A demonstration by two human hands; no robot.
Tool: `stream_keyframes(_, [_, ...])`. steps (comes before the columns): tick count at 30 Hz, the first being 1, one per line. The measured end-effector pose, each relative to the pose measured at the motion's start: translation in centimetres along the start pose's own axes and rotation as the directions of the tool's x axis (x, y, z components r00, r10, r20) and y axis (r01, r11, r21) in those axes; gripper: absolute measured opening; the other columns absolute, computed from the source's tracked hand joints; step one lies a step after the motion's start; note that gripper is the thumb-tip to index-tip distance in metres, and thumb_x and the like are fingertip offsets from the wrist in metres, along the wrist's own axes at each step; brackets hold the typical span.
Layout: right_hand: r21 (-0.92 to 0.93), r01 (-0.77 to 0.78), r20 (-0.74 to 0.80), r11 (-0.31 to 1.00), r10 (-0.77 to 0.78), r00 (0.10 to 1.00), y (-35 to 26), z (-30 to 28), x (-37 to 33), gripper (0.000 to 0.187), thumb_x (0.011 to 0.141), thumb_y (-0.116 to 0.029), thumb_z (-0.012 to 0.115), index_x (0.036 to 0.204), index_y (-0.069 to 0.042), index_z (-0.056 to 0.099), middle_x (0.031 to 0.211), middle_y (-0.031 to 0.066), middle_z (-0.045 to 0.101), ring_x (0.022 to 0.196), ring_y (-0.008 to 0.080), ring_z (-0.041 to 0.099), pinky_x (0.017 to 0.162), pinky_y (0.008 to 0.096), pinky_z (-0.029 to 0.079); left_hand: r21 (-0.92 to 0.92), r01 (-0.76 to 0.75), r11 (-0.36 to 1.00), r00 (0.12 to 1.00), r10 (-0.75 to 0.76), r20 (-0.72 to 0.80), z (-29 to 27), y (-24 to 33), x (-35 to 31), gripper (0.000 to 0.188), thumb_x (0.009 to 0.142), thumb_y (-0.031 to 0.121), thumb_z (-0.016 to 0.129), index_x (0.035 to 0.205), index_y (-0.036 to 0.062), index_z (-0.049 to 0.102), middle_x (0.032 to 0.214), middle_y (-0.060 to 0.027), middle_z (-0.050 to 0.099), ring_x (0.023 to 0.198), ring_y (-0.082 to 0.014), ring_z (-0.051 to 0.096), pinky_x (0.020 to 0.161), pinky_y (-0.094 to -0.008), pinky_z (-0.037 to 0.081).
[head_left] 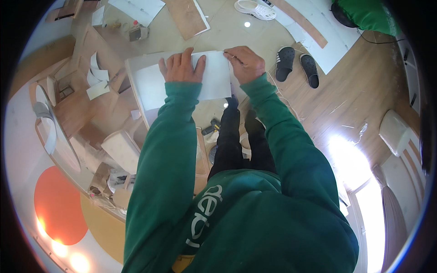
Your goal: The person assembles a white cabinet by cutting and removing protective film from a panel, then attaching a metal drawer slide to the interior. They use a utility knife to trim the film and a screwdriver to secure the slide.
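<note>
Left hand (181,67) flat on white sheet (214,84), right grip (246,63) pinching a thin tool, above tiled floor (227,27).

White sheet (214,82) (flat, rectangular) on pale board (141,98).

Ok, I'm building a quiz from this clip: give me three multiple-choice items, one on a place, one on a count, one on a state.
1. Where does the left hand rest?
A. flat on the white sheet
B. on a sandal
C. on the floor

2. How many black slide sandals lie on the floor to the right?
A. one
B. two
C. four

3. How is the right hand set?
A. spread flat
B. hanging free
C. curled at the sheet's right edge, pinching a thin tool

Answers: 1 A, its palm lies on the sheet; 2 B, a pair lies side by side; 3 C, its fingers are curled there.
</note>
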State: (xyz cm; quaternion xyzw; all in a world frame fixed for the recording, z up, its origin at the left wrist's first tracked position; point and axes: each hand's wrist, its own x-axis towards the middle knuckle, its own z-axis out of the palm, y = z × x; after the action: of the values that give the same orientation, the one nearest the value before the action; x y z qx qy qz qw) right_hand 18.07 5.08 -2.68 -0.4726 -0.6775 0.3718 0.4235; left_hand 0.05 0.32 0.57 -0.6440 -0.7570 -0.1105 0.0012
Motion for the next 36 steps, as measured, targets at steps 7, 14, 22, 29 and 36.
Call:
stream_keyframes(7, [-0.219,0.222,0.074,0.95,-0.211,0.975,-0.3,-0.7,-6.4,0.014,0.072,0.0,0.066,0.084,-0.007,0.069,0.081,0.0084,0.067,0.075,0.0262,0.065,0.065,0.0341,0.053,0.027,-0.02,0.999,1.0,0.019,0.011,0.0,0.3,0.1,0.04,0.084,0.042,0.063,0.112,0.0124,0.064,0.095,-0.0076,0.065,0.099,-0.0282,0.057,0.104,-0.0547,0.027])
stream_keyframes(14, [-0.153,-0.196,0.09,0.969,0.211,0.973,-3.4,-3.2,-8.8,0.013,0.077,-0.002,0.068,0.09,-0.003,0.07,0.088,0.012,0.068,0.077,0.0259,0.066,0.068,0.0317,0.053,0.042,-0.002,0.999,1.0,0.002,-0.002,0.1,-0.6,-0.3,0.04,0.085,0.042,0.062,0.112,0.0118,0.063,0.097,-0.0084,0.064,0.099,-0.0285,0.056,0.104,-0.0543,0.026])
stream_keyframes(22, [-0.086,0.069,0.038,0.994,-0.066,0.997,0.1,0.1,0.5,0.012,0.078,-0.003,0.066,0.09,-0.005,0.069,0.084,0.0113,0.066,0.075,0.0281,0.066,0.066,0.0348,0.053,0.043,-0.035,0.998,0.999,0.037,-0.04,1.0,0.0,0.4,0.041,0.082,0.042,0.065,0.11,0.0126,0.063,0.096,-0.0089,0.063,0.098,-0.0277,0.058,0.1,-0.057,0.03])
stream_keyframes(29, [-0.023,-0.094,0.388,0.995,0.096,0.917,-5.2,-4.8,-19.6,0.011,0.076,0.0,0.069,0.085,-0.006,0.071,0.084,0.0099,0.068,0.075,0.0244,0.066,0.068,0.0333,0.054,-0.102,0.016,0.995,0.99,-0.031,-0.138,-0.5,-0.6,-1.3,0.036,0.079,0.034,0.071,0.107,0.0123,0.063,0.109,-0.0074,0.061,0.114,-0.0284,0.053,0.105,-0.0578,0.025])
stream_keyframes(36, [0.331,-0.782,0.027,0.528,0.823,0.567,-3.8,-13.9,-21.1,0.018,0.092,-0.017,0.063,0.092,0.001,0.06,0.076,0.008,0.065,0.064,0.0152,0.063,0.06,0.028,0.053,-0.326,-0.383,0.865,0.924,0.355,-0.143,0.2,-0.2,-2.5,0.036,0.075,0.029,0.074,0.104,0.0127,0.062,0.112,-0.0091,0.061,0.114,-0.0309,0.055,0.105,-0.0572,0.027])
